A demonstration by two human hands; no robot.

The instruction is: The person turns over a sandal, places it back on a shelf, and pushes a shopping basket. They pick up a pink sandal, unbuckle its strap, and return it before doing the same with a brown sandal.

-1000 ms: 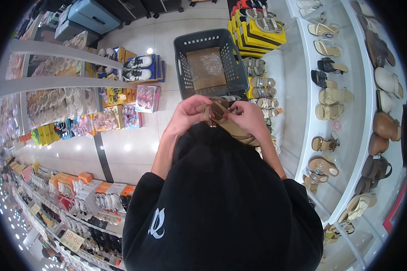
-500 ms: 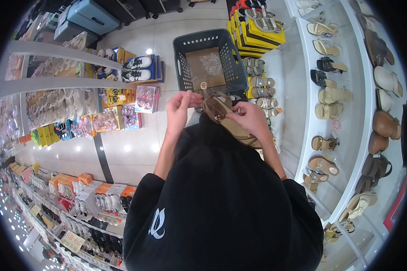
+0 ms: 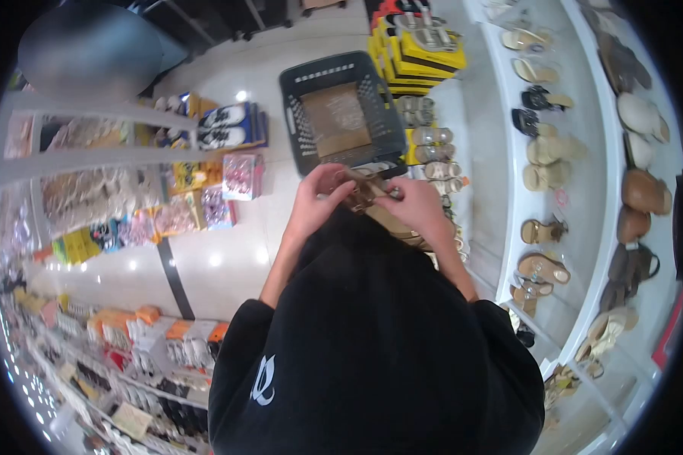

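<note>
A brown strappy sandal is held in front of my black shirt, close to the near rim of a dark grey basket. My left hand has its fingers curled round the strap end. My right hand pinches the sandal at its side, thumb and fingertips on the straps. Part of the sole lies hidden behind my right hand and the shirt. Inside the basket, a flat brown cardboard piece covers the bottom.
To the right stand white shelves with rows of sandals. Yellow shoe boxes are stacked beyond the basket. Sneakers on blue boxes and a pink boxed pair stand to the left. A blurred round shape fills the upper left.
My left hand has moved right and closed in on the sandal's strap end. The sandal's front is more covered by my fingers now. A blurred shape has appeared at upper left.
</note>
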